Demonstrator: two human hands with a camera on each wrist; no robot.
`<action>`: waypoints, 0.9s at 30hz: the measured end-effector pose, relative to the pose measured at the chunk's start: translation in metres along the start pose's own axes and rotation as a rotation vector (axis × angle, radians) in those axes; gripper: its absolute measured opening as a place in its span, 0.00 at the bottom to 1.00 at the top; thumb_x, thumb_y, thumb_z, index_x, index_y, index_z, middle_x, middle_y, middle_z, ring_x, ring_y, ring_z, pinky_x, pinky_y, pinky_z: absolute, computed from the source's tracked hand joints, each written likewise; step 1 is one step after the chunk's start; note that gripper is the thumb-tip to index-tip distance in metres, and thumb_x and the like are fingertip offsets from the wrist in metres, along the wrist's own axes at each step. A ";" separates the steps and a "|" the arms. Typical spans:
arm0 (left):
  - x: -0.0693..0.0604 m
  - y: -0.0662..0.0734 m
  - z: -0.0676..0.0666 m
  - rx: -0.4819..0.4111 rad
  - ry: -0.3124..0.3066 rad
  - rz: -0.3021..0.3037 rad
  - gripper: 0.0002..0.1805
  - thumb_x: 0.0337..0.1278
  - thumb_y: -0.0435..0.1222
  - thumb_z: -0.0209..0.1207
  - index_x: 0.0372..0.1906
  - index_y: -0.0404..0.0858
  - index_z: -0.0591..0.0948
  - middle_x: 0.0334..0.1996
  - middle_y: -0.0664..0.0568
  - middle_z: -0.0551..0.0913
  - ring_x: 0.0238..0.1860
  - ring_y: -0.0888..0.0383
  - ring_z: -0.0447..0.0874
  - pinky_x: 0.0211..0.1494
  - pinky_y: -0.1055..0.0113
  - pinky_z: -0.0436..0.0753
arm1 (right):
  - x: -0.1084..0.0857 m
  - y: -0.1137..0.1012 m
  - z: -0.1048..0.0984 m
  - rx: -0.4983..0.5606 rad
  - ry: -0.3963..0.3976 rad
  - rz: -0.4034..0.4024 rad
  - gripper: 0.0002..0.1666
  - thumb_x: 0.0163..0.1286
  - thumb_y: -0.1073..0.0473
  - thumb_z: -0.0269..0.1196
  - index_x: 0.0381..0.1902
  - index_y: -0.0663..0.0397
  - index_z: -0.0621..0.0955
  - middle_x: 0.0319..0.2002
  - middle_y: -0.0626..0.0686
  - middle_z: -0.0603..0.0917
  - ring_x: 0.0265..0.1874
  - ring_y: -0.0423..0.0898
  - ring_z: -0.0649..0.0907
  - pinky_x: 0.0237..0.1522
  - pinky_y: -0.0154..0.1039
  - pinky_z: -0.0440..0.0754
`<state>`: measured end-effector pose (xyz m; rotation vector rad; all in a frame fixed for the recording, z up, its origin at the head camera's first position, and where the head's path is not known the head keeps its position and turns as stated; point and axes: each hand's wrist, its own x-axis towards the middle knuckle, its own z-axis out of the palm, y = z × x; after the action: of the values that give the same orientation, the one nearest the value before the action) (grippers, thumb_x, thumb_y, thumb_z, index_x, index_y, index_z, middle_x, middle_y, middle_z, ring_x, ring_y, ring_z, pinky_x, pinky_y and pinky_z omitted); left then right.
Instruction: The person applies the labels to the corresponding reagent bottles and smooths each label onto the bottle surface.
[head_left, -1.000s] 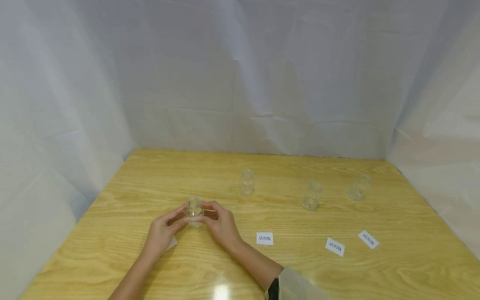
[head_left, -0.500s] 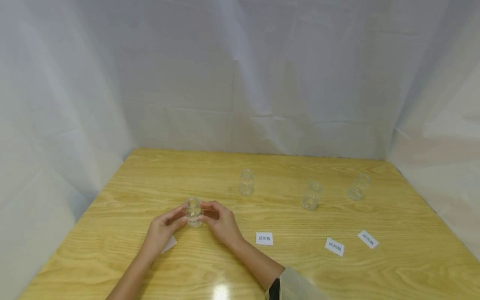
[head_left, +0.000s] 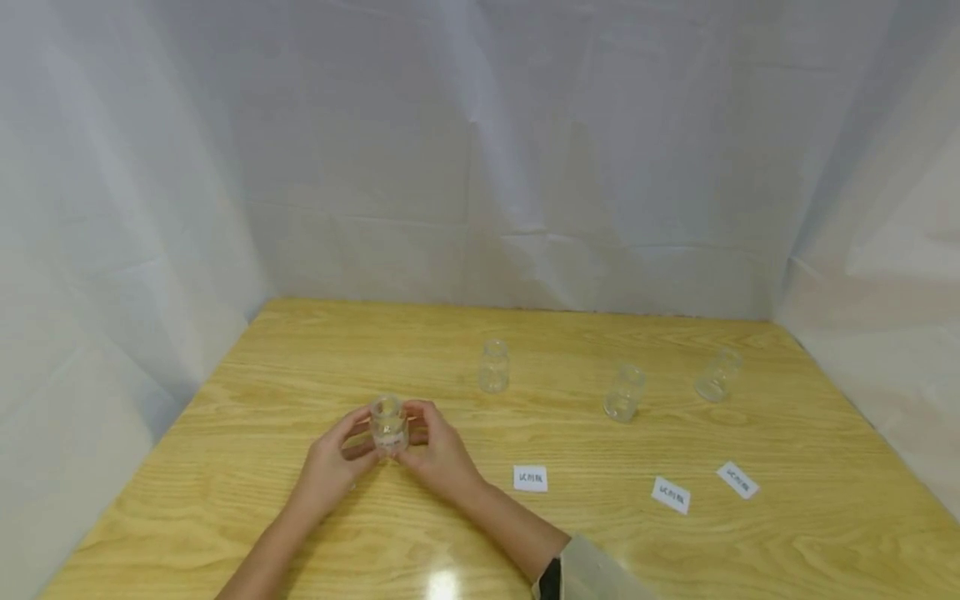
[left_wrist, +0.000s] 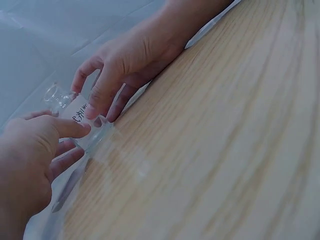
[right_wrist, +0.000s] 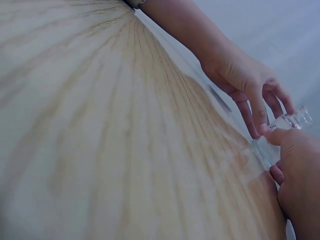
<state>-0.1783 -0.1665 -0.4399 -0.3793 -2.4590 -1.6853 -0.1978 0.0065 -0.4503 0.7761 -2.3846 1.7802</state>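
Note:
A small clear glass bottle (head_left: 388,417) stands upright at the left of the table, between both hands. My left hand (head_left: 330,467) holds it from the left, fingers bent around the side. From the right, my right hand (head_left: 444,454) grips it the same way. A white paper label (left_wrist: 79,111) with handwriting lies on the bottle's front. In the left wrist view, both thumbs press on that label. The right wrist view shows the bottle's neck (right_wrist: 302,117) beyond the hands, while its lower part is largely covered.
Three more clear glass bottles stand further back: one in the middle (head_left: 494,367), one to the right (head_left: 624,393), one at far right (head_left: 718,375). Nearer lie three written labels (head_left: 530,478) (head_left: 671,495) (head_left: 738,480). White sheeting (head_left: 480,167) encloses the wooden table (head_left: 420,542).
Both thumbs have slid lower and closer together on the bottle's front, and writing now shows there. The white paper edge beside the left hand is now mostly hidden. The other bottles stay put.

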 end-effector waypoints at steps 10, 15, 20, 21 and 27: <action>-0.001 0.002 0.001 0.030 0.030 0.065 0.32 0.41 0.20 0.65 0.58 0.29 0.70 0.54 0.34 0.71 0.51 0.40 0.73 0.44 0.66 0.79 | -0.001 0.002 0.002 -0.157 0.041 -0.112 0.35 0.54 0.60 0.69 0.57 0.57 0.66 0.48 0.53 0.76 0.44 0.41 0.77 0.42 0.27 0.76; -0.004 0.005 0.000 0.031 0.034 0.074 0.30 0.40 0.21 0.65 0.55 0.29 0.72 0.53 0.34 0.73 0.51 0.40 0.74 0.45 0.65 0.79 | 0.000 0.002 0.003 -0.173 0.055 -0.132 0.34 0.54 0.60 0.68 0.56 0.57 0.67 0.44 0.53 0.78 0.42 0.40 0.78 0.42 0.27 0.76; -0.003 0.002 -0.001 0.055 0.053 0.125 0.28 0.39 0.18 0.64 0.52 0.28 0.73 0.51 0.33 0.74 0.49 0.39 0.75 0.44 0.63 0.79 | 0.000 0.001 0.000 -0.148 0.036 -0.128 0.30 0.56 0.65 0.65 0.57 0.57 0.68 0.44 0.55 0.79 0.41 0.42 0.80 0.43 0.28 0.76; -0.002 0.001 -0.001 0.056 0.060 0.136 0.28 0.38 0.18 0.64 0.52 0.28 0.73 0.50 0.33 0.75 0.48 0.39 0.76 0.43 0.63 0.79 | 0.000 0.001 -0.001 -0.133 0.030 -0.119 0.30 0.57 0.67 0.65 0.57 0.57 0.68 0.45 0.56 0.79 0.41 0.43 0.80 0.43 0.28 0.76; -0.002 -0.002 -0.001 0.083 0.065 0.159 0.28 0.38 0.17 0.64 0.51 0.27 0.73 0.49 0.32 0.75 0.48 0.38 0.76 0.43 0.62 0.79 | 0.001 0.003 -0.004 -0.071 0.021 -0.086 0.27 0.58 0.70 0.62 0.55 0.57 0.70 0.45 0.57 0.80 0.42 0.45 0.80 0.43 0.30 0.77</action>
<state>-0.1766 -0.1685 -0.4415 -0.4875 -2.3737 -1.5043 -0.2010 0.0098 -0.4510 0.8343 -2.3487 1.6544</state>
